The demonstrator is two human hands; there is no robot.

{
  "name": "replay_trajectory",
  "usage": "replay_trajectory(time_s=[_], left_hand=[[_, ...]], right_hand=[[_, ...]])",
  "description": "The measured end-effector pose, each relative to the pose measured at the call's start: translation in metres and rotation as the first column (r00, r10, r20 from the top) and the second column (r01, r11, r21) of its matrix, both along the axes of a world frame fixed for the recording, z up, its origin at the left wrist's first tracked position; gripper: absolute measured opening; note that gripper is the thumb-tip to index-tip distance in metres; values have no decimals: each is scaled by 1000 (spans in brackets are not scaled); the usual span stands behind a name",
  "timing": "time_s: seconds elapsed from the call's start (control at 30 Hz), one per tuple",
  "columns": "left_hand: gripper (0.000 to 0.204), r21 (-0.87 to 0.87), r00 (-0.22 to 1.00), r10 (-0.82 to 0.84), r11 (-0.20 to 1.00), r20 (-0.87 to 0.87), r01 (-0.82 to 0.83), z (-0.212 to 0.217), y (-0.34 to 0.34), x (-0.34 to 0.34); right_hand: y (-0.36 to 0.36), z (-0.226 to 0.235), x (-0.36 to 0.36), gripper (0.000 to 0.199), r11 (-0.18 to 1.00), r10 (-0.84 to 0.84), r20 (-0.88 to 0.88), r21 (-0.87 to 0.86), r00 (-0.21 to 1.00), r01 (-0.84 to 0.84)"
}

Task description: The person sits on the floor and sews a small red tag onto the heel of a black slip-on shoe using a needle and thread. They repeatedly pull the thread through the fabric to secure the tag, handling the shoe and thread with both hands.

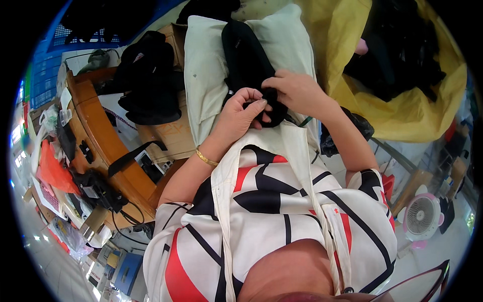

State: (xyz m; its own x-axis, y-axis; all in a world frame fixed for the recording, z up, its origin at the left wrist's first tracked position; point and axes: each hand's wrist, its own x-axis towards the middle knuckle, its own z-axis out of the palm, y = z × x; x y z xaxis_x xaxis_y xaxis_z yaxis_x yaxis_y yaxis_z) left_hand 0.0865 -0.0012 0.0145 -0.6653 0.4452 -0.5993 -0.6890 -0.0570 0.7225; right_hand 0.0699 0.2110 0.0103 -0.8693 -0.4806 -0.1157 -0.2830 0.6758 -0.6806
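Observation:
A black padded fabric piece (249, 55) with a long loop at its far end lies over a pale cloth cushion (204, 75) in front of me. Its near end is bunched up between my two hands. My left hand (239, 113), with a gold bracelet at the wrist, has its thumb and fingers closed on the bunched black cloth. From the right, my right hand (299, 93) pinches the same cloth near its upper edge. Whatever lies between the right fingertips is too small to make out. A light apron (297, 146) hangs below the hands.
At the right stands a large yellow bag (407, 128) full of black pieces. A wooden table (93, 131) is on the left, beside a cardboard box (163, 133) and more black fabric pieces (148, 80). Blue crates (48, 70) stand far left; a white fan (421, 216) is lower right.

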Motion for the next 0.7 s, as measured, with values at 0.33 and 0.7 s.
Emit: replay_trajectory(time_s=[0.33, 0.7], left_hand=[[14, -275, 936, -176, 957, -304, 90, 19, -33, -14], [15, -312, 924, -159, 949, -348, 46, 17, -33, 4]], right_hand=[[-40, -16, 28, 12, 598, -154, 700, -496, 697, 630], [-58, -1, 30, 9, 917, -266, -460, -391, 847, 76]])
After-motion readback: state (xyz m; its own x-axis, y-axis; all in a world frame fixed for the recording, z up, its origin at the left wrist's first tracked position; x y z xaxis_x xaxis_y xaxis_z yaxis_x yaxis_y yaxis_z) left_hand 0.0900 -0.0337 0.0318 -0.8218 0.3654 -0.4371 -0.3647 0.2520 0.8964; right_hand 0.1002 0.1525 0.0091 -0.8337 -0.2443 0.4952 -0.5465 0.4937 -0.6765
